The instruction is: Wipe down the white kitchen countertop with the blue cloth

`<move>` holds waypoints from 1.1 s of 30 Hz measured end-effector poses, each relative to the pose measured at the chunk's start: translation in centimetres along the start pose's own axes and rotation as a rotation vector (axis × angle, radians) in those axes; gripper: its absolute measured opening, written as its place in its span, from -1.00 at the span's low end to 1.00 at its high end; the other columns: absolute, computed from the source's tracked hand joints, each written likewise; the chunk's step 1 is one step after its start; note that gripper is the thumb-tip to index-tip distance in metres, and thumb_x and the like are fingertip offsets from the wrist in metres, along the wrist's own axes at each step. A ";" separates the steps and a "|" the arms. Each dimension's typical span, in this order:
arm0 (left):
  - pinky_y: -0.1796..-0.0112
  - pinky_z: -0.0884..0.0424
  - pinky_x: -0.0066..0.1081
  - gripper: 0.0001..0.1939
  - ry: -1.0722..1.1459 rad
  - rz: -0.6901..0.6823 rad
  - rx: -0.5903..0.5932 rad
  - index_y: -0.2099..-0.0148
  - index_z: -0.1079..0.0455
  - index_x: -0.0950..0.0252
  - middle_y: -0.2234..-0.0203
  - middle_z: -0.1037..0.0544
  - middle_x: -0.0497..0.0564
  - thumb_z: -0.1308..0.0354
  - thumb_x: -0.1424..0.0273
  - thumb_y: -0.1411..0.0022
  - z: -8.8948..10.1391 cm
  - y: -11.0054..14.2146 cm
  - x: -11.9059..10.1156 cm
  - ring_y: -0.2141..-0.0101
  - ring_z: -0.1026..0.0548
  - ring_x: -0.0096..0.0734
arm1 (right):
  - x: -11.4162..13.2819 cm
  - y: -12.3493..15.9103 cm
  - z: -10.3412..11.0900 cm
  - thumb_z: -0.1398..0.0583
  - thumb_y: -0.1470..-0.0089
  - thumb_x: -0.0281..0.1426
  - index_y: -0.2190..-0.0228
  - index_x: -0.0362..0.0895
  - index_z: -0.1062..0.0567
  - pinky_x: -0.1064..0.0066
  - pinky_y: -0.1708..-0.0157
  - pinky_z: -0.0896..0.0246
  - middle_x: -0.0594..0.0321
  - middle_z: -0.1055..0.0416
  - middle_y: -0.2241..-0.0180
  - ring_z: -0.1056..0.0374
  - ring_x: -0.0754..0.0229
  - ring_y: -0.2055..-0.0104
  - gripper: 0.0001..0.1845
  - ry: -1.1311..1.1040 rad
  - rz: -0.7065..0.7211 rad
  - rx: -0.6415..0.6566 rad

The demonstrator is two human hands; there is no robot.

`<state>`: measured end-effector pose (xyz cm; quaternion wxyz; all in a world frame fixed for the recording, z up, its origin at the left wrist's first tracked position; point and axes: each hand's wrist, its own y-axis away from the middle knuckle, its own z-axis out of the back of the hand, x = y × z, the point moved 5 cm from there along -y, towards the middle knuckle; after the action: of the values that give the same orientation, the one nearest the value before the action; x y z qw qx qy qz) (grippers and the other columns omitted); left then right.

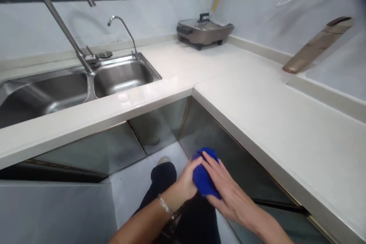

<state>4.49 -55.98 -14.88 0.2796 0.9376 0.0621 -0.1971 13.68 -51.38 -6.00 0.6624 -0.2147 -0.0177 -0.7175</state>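
A bunched blue cloth (203, 179) is held between my two hands, low in front of my body and below the level of the worktop. My left hand (189, 178), with a silver bracelet at the wrist, closes on the cloth's left side. From the right, my right hand (225, 187) wraps over it, fingers along its top and thumb underneath. Both palms are hidden. The white countertop (257, 103) runs to the right of my hands, apart from them.
A double steel sink (122, 80) with a large faucet (61, 19) and a small tap (122, 23) lies at left. An electric pan with a glass lid (204, 32) stands in the corner. A brown holder (317, 45) leans against the wall. Dark cabinet doors (223, 141) line the floor.
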 end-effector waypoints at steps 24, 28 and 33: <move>-0.25 0.00 0.36 -0.46 -2.483 -0.792 -0.193 -0.37 -0.22 -0.06 -0.43 -0.04 0.11 0.05 0.02 -0.40 -4.8 -0.1 -33.3 -0.38 -0.06 0.08 | -16.8 2.6 10.4 0.05 -0.27 -0.35 -0.03 -0.12 -0.40 0.03 -0.03 -0.33 -0.01 -0.42 -0.02 -0.39 -0.07 -0.04 -0.61 0.424 -0.185 -0.327; -0.30 0.05 0.27 -0.50 -2.496 -0.836 -0.089 -0.35 -0.23 -0.11 -0.43 -0.05 0.03 0.10 0.07 -0.44 -6.2 -2.6 -33.2 -0.39 -0.05 -0.02 | -17.2 3.0 10.0 0.04 -0.23 -0.31 -0.06 -0.04 -0.37 -0.03 -0.02 -0.30 0.02 -0.39 -0.05 -0.37 -0.13 -0.05 -0.59 0.368 -0.226 -0.317; -0.30 0.12 0.30 -0.50 -2.482 -0.853 0.007 -0.37 -0.20 -0.14 -0.43 -0.05 0.04 0.10 0.05 -0.44 -10.0 -8.5 -32.0 -0.40 0.00 -0.01 | -16.9 3.2 10.4 0.00 -0.20 -0.30 -0.07 0.04 -0.34 -0.05 0.06 -0.31 0.04 -0.38 -0.02 -0.39 -0.14 0.03 -0.59 0.316 -0.221 -0.329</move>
<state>-23.30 -43.56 1.47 0.0638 0.0408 0.0542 -0.9957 20.19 -32.64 -2.94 0.5305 -0.2017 0.1798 -0.8034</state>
